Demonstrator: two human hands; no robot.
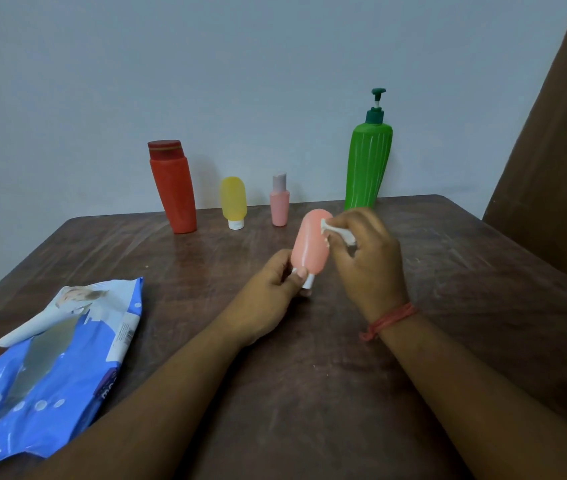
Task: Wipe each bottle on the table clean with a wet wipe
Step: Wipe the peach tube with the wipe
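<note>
My left hand (271, 292) pinches the white cap end of a pink squeeze bottle (311, 242), held cap-down above the brown table (310, 375). My right hand (367, 252) grips a crumpled white wet wipe (335, 232) and presses it against the bottle's upper right side. Along the far edge stand a red bottle (173, 188), a yellow squeeze bottle (233, 200) on its white cap, a small pink bottle (279, 204) with a pale cap, and a tall green pump bottle (368, 164).
A blue wet-wipe pack (50, 368) lies open at the front left of the table, its flap lifted. A grey wall stands right behind the bottles. A brown curtain (552, 150) hangs at the right.
</note>
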